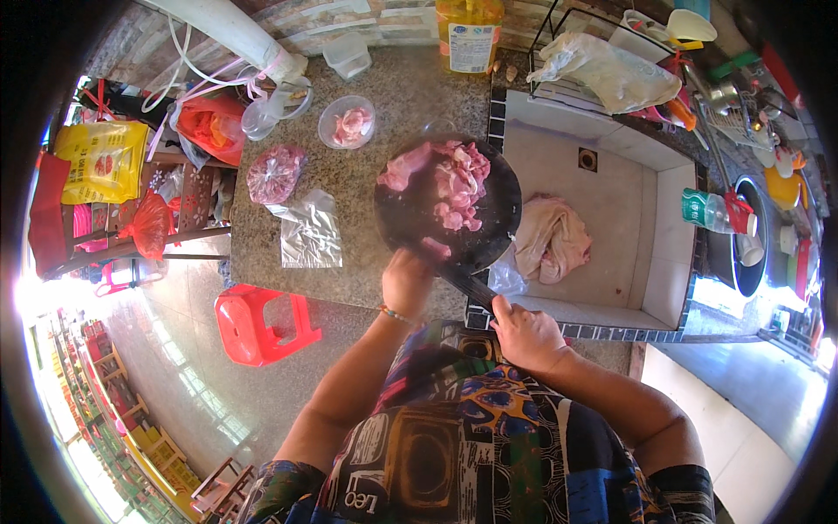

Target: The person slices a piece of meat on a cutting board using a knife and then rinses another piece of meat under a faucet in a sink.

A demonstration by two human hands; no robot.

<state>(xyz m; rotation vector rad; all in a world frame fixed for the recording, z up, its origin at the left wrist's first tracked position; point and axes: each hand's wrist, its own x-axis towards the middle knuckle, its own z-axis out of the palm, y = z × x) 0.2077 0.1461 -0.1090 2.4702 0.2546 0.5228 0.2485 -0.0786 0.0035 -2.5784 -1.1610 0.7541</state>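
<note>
A round dark board or pan (419, 226) with a black handle lies near the counter's front edge, beside the sink; which it is I cannot tell. Pieces of raw meat (461, 183) lie on it, with a larger piece (406, 169) at its left. My right hand (530, 331) is closed around the black handle (473, 288). My left hand (407, 285), slightly blurred, is at the near rim by a small meat piece (435, 249); its fingertips are hidden, so its grip is unclear. A clear bowl of meat (347, 122) and a plastic bag of meat (276, 173) sit on the left.
An empty clear bag (311, 229) lies on the granite counter. The tiled sink (622, 216) at right holds a large pale piece of skin or meat (553, 239). An oil bottle (469, 39) stands at the back. A red plastic stool (252, 324) is at lower left.
</note>
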